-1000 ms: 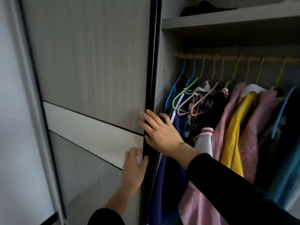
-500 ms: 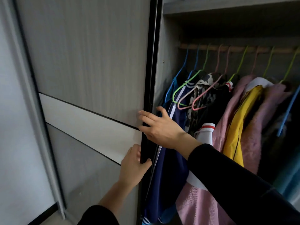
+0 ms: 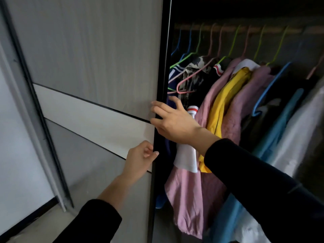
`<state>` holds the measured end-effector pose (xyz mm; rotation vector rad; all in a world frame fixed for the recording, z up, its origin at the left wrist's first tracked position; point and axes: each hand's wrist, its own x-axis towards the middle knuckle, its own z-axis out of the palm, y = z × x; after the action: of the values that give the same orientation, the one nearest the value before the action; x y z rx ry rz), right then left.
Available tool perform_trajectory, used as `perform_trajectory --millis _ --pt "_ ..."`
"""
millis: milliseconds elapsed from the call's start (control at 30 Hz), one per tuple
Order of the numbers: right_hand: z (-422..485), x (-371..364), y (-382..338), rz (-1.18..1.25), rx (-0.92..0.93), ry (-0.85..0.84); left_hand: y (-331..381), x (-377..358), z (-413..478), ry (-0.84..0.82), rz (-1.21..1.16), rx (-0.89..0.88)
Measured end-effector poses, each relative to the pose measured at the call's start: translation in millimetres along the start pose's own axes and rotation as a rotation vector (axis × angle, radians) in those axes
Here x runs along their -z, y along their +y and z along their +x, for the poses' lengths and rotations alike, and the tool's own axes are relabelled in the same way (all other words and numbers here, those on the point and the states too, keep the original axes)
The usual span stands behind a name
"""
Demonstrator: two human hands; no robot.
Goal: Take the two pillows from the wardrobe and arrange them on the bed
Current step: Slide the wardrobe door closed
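Note:
No pillow and no bed shows in the head view. The wardrobe's grey sliding door (image 3: 98, 55) fills the left half, with a white band across it and a black edge strip (image 3: 164, 67). My right hand (image 3: 172, 123) grips that black edge at mid height, fingers on the front face and thumb behind it. Just below, my left hand (image 3: 138, 160) presses on the door with curled fingers, its thumb hooked on the same edge. Both sleeves are black.
Right of the door hang clothes on coloured hangers from a wooden rail (image 3: 245, 29): a pink garment (image 3: 189, 199), a yellow one (image 3: 226, 100), blue (image 3: 273, 137) and white (image 3: 298, 130) ones. A pale wall (image 3: 15, 137) and the door's track frame (image 3: 45, 137) are at far left.
The door's edge now covers the wardrobe's inner side panel and reaches the leftmost hangers. The view has tilted down, so the upper shelf is gone. Both hands stay on the edge.

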<state>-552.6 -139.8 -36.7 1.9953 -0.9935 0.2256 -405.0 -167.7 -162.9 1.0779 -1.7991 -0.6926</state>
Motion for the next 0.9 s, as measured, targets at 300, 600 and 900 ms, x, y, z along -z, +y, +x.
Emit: perform_trajectory --millis 300,600,900 --pt "-103 51 23 -0.026 -0.042 0.018 63 -63 -53 -0.149 -0.024 -0.036" --pt "-209 115 39 -0.035 -0.152 -0.052 126 -135 -119 -0.302 -0.097 -0.025" --pt "-288 176 50 -0.167 -0.243 -0.214 177 -190 -167 -0.521 -0.122 -0.052"
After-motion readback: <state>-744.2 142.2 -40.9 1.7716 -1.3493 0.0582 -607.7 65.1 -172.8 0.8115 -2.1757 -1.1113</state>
